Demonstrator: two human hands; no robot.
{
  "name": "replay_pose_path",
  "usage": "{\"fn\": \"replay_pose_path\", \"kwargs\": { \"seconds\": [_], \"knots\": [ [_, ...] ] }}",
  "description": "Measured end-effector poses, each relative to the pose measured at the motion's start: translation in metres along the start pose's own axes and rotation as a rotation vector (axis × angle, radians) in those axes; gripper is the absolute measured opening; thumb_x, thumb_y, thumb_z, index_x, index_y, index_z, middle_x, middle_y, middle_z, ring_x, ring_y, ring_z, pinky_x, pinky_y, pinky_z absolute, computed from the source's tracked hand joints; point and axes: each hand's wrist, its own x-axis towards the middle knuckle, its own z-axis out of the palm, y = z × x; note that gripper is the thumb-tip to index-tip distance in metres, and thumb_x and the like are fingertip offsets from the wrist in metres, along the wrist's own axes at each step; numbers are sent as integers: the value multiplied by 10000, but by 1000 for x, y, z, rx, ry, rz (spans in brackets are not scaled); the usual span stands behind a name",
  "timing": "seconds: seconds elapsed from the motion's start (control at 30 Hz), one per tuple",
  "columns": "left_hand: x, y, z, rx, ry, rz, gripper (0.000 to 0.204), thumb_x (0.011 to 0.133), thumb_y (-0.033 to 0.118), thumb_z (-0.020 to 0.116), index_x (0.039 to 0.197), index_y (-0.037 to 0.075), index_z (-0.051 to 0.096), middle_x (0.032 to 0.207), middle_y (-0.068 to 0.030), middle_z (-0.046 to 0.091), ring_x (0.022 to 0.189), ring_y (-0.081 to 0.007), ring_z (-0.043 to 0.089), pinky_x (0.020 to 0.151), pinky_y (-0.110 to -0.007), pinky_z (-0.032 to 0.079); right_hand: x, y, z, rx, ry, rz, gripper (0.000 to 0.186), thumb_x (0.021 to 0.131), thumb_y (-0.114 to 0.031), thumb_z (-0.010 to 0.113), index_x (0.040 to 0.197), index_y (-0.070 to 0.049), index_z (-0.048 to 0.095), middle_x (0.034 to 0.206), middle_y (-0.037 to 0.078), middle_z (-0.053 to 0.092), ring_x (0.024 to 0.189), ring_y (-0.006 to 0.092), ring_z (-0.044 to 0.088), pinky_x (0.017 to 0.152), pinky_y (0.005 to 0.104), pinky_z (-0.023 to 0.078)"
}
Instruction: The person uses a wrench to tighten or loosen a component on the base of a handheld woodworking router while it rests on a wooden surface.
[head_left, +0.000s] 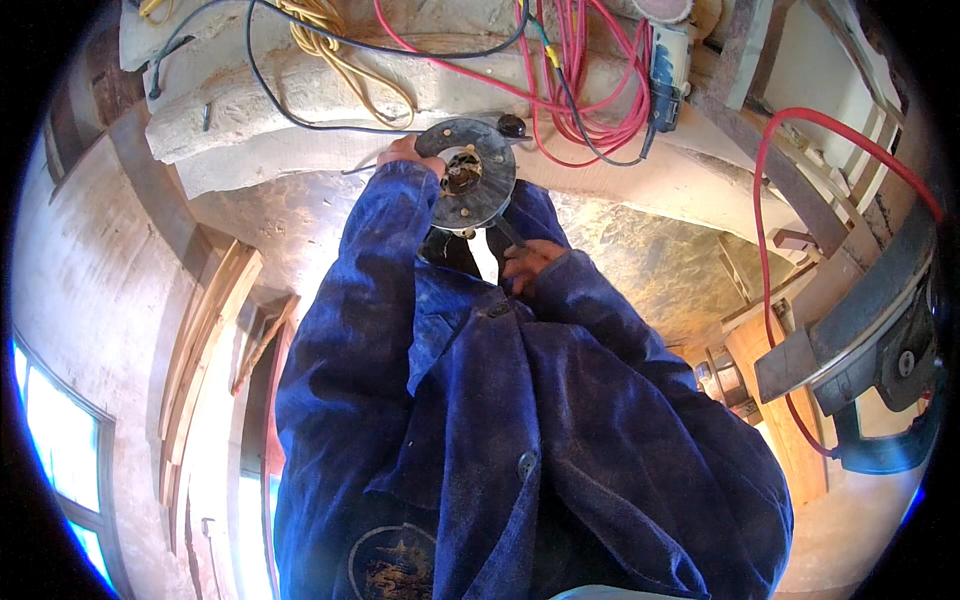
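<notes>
A router [484, 187] is turned so that its round black base plate faces up, at the near edge of the bench. Its opening shows a dusty, brassy middle, and a black knob [511, 126] sticks out at the far right. My left hand [410, 155] is closed around the left rim of the plate. Below the plate's right side, my right hand [532, 266] is closed on a dark, flat wrench-like bar [510, 231] that runs up to the router's underside. The bar's far end is hidden by the plate.
Across the pale, worn bench [240, 130] lie a yellow cord [325, 45], a pink-red coiled cord [590, 90] and a black cable. A blue-grey power tool [669, 75] rests at the back right. At far right is a circular saw [880, 370] with a red cord. Boards [205, 360] lean at left.
</notes>
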Motion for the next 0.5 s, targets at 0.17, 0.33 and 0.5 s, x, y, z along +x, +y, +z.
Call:
{"fn": "replay_pose_path", "kwargs": {
  "seconds": [0.17,0.33,0.5],
  "knots": [
    [-4,-4,0,-20,45,-7,484,651,264,654,1117,134,646,1102,-130,657,1063,-290,608,960,-356,464,46,-21,-65,-68,117,23,290,912,-270,488,906,-7,610,707,106,616,498,193,560,459,305,427],
    [-15,6,-9,-56,31,16,471,661,272,654,1109,128,647,1086,-149,658,1045,-306,615,946,-369,471,132,-51,-99,147,72,-41,326,946,-387,502,859,-78,561,605,15,495,418,143,399,392,281,326],
    [-6,-2,2,-8,117,13,453,666,244,635,1102,120,646,1087,-156,656,1043,-314,615,934,-381,475,176,-71,-75,467,141,-84,305,923,-415,558,875,-115,532,578,-33,427,423,112,344,387,260,298]
  ]
}}
